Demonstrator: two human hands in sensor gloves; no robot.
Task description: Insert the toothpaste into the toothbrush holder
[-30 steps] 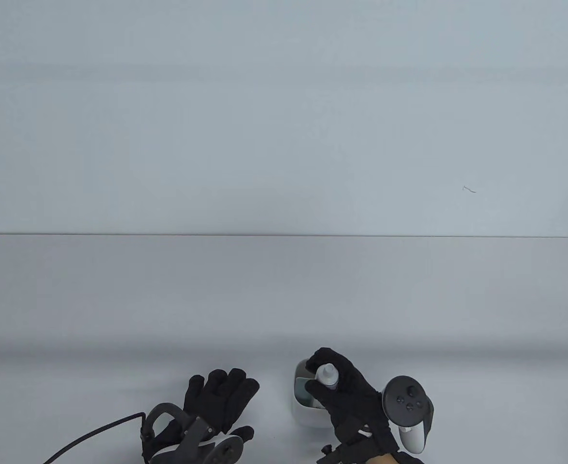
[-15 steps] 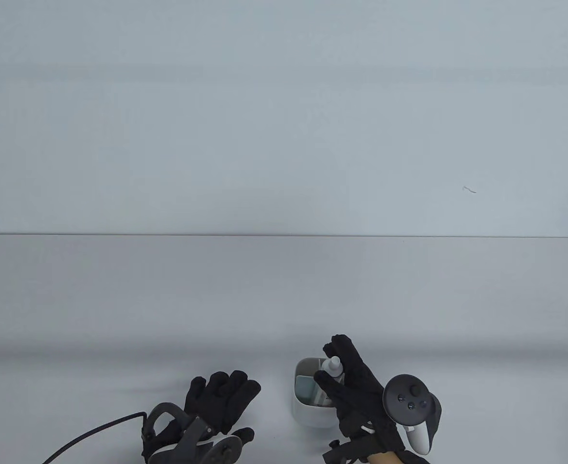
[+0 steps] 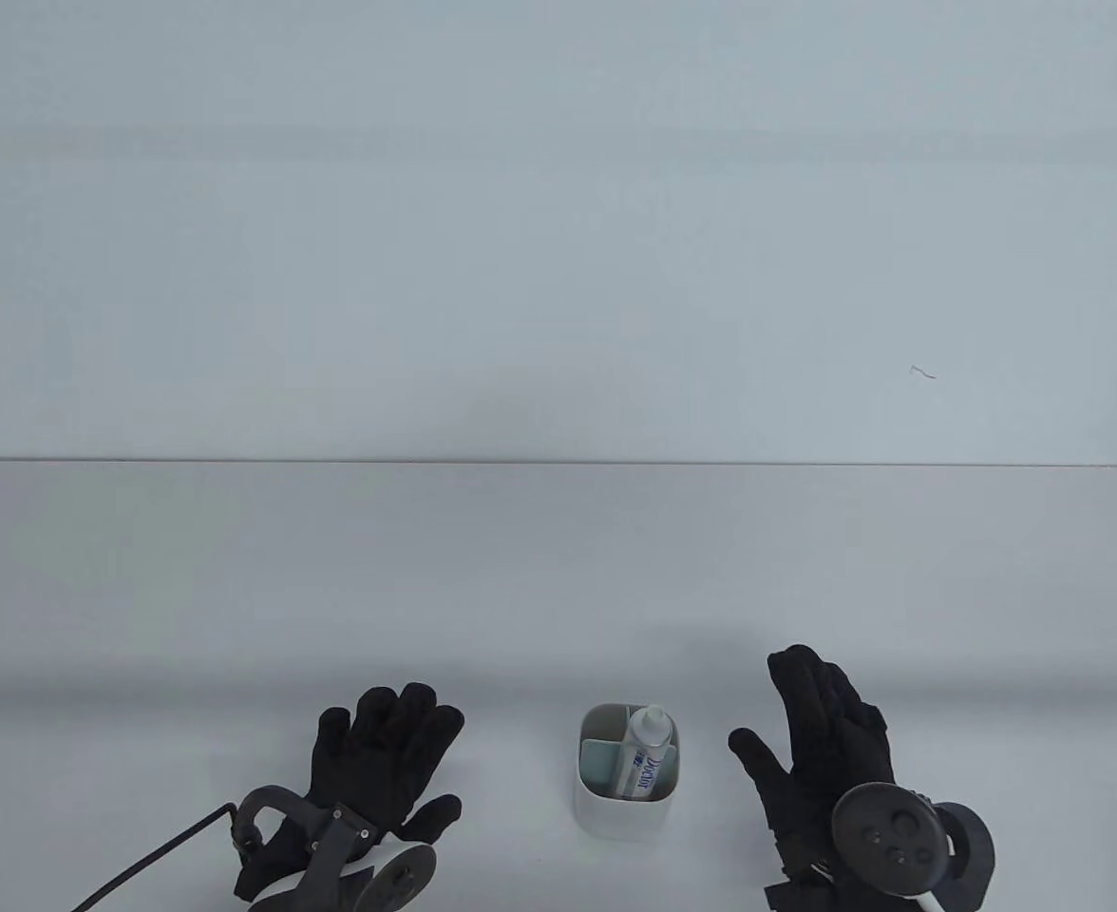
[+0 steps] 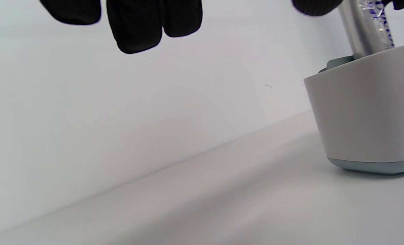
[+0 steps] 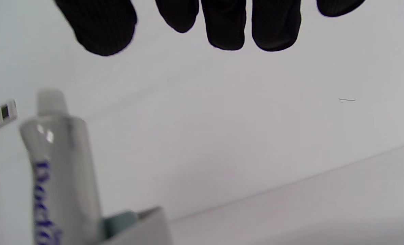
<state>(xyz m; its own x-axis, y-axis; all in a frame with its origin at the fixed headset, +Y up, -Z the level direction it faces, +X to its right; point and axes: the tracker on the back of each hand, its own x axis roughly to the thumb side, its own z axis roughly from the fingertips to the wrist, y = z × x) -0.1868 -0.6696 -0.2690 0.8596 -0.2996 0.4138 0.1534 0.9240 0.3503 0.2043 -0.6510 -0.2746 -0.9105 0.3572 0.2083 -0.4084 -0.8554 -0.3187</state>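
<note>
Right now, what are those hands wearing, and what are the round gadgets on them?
Both the left hand and the right hand wear black knit gloves. Each carries a dark, ring-shaped tracker with small buttons and a pale handle. A black cable trails from the left one.

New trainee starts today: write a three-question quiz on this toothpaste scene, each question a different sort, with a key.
1. True or false: the right hand grips the toothpaste tube.
2. Multiple choice: the tube stands in which part of the toothbrush holder, seen in the table view? A) left compartment B) right compartment C) on the table beside it
3. Fill in: the tube's cap points ____.

Key: 1 false, both hands are apart from it, the left hand too; 2 B; 3 up.
</note>
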